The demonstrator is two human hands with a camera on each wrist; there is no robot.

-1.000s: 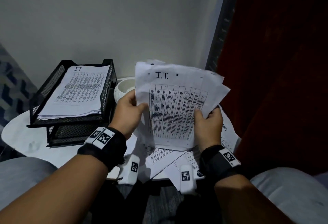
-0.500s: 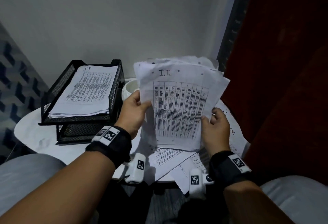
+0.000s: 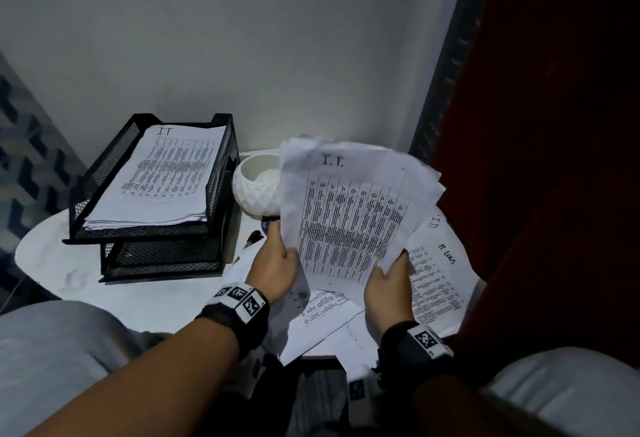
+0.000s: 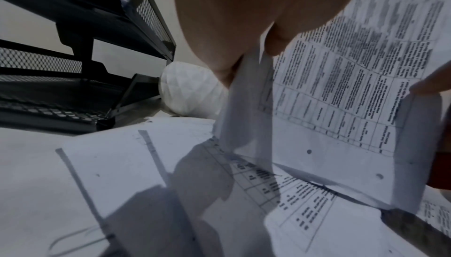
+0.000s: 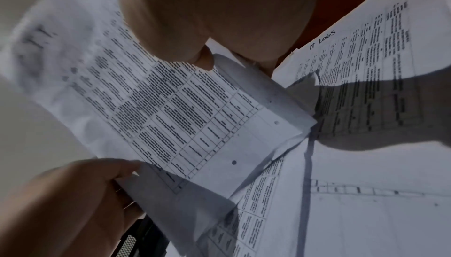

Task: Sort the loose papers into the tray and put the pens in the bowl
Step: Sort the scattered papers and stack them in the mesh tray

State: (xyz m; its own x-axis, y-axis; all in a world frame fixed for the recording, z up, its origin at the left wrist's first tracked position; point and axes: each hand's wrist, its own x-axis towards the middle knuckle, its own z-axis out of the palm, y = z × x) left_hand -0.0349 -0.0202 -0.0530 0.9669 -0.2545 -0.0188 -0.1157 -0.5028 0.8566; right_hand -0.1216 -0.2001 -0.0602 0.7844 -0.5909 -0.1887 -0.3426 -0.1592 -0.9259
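Observation:
A bundle of printed sheets [image 3: 349,215] headed "I.T." is held upright above the table, tilted to the right. My left hand [image 3: 277,260] grips its lower left edge, and my right hand [image 3: 389,284] pinches its lower right corner. In the wrist views the same bundle [image 4: 341,91] [image 5: 171,106] hangs over loose papers [image 3: 436,274] [image 4: 122,184] [image 5: 366,184] spread on the table. The black mesh tray [image 3: 104,173] at the left holds a stack of sheets [image 3: 166,177]. A white faceted bowl [image 3: 254,187] stands between the tray and the bundle. No pen shows clearly.
The round white table [image 3: 52,256] stands in a corner against a pale wall. A dark red curtain [image 3: 554,159] hangs close on the right. My knees in grey fabric [image 3: 52,350] flank the near edge. A small dark object [image 3: 256,237] lies near the bowl.
The bundle has tipped to the right and sunk lower. Both hands have slid lower along its bottom edge, and the view has shifted, showing more of the table.

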